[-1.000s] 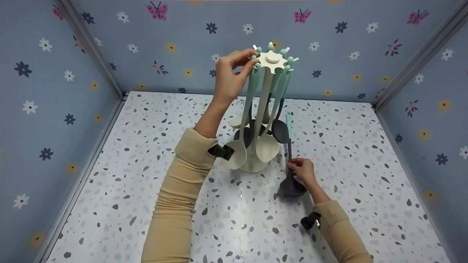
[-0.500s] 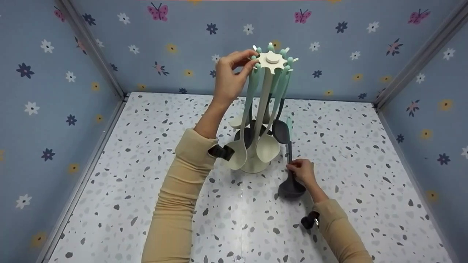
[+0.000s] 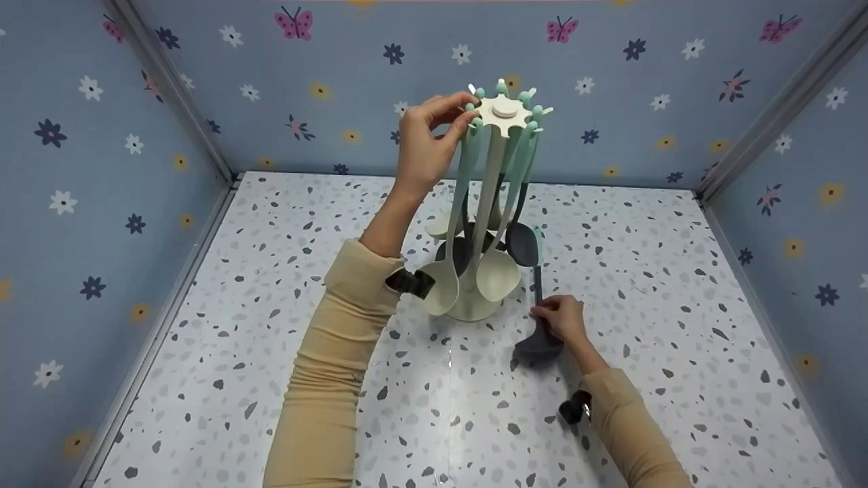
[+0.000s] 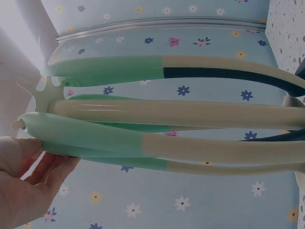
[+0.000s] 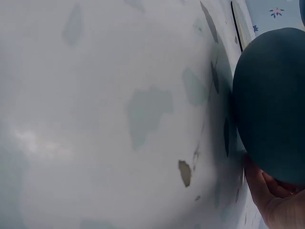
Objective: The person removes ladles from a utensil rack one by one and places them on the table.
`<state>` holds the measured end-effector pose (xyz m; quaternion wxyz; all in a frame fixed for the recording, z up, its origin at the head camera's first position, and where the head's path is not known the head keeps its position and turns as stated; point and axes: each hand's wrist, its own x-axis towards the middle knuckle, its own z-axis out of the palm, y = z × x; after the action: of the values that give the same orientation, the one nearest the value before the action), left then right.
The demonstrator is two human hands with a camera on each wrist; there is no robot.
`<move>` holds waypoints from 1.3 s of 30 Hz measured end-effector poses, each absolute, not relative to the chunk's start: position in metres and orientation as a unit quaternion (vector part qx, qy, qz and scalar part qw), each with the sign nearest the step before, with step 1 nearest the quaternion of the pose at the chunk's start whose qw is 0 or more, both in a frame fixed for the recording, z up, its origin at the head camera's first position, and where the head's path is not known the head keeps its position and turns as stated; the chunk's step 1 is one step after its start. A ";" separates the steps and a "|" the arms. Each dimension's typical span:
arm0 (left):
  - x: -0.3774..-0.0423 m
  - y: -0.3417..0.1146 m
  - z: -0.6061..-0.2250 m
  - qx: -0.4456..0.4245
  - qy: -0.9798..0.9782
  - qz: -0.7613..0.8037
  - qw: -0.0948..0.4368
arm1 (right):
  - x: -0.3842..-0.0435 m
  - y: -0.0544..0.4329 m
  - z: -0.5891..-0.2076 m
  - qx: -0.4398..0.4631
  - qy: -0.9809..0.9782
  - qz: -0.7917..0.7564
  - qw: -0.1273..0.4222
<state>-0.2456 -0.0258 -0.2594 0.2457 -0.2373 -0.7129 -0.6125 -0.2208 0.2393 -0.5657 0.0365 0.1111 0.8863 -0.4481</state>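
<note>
A cream utensil rack (image 3: 504, 108) stands upright, with several mint-handled utensils hanging from its notched top. My left hand (image 3: 427, 139) pinches the upper end of a mint handle (image 4: 86, 133) at the rack's left side. A cream ladle (image 3: 442, 288) and a cream spoon (image 3: 498, 276) hang at the front; a dark spoon (image 3: 521, 244) hangs on the right. Low beside the rack, my right hand (image 3: 563, 317) pinches the dark stem of a ladle (image 3: 539, 349). Its bowl points toward me, its mint handle partly behind the dark spoon. In the right wrist view, the round bowl (image 5: 274, 105) hides most fingers.
The speckled white table (image 3: 271, 407) carries the rack's round base (image 3: 471, 312). Blue flowered panels enclose the back (image 3: 420, 41), left (image 3: 61, 237) and right (image 3: 814, 203).
The ladle in my right hand has tilted: its handle end now appears lower and its bowl shows less of the inside. My left hand stays put on the rack's top.
</note>
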 end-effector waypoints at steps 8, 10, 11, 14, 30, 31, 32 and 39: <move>-0.267 -0.027 -0.277 -0.240 -0.706 -0.617 0.250 | -0.222 0.240 -0.564 0.098 0.904 -0.416 0.018; -0.267 -0.027 -0.277 -0.241 -0.705 -0.618 0.249 | -0.222 0.241 -0.563 0.093 0.910 -0.404 0.012; -0.267 -0.027 -0.277 -0.242 -0.705 -0.619 0.249 | -0.221 0.241 -0.563 0.089 0.913 -0.398 0.008; -0.267 -0.027 -0.277 -0.241 -0.703 -0.620 0.252 | -0.221 0.242 -0.563 0.078 0.919 -0.386 -0.005; -0.258 -0.027 -0.269 -0.234 -0.709 -0.617 0.249 | -0.217 0.238 -0.540 0.015 0.938 -0.343 -0.047; -0.254 -0.026 -0.266 -0.232 -0.710 -0.618 0.246 | -0.215 0.236 -0.537 0.008 0.936 -0.347 -0.060; -0.251 -0.026 -0.264 -0.230 -0.711 -0.618 0.244 | -0.214 0.235 -0.534 0.001 0.933 -0.352 -0.074; -0.240 -0.025 -0.255 -0.230 -0.711 -0.616 0.250 | -0.203 0.224 -0.516 -0.035 0.908 -0.391 -0.148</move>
<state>-0.2395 -0.0254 -0.2554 0.2501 -0.2298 -0.7108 -0.6160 -0.2033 0.2237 -0.5161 -0.1483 -0.0348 0.9078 -0.3908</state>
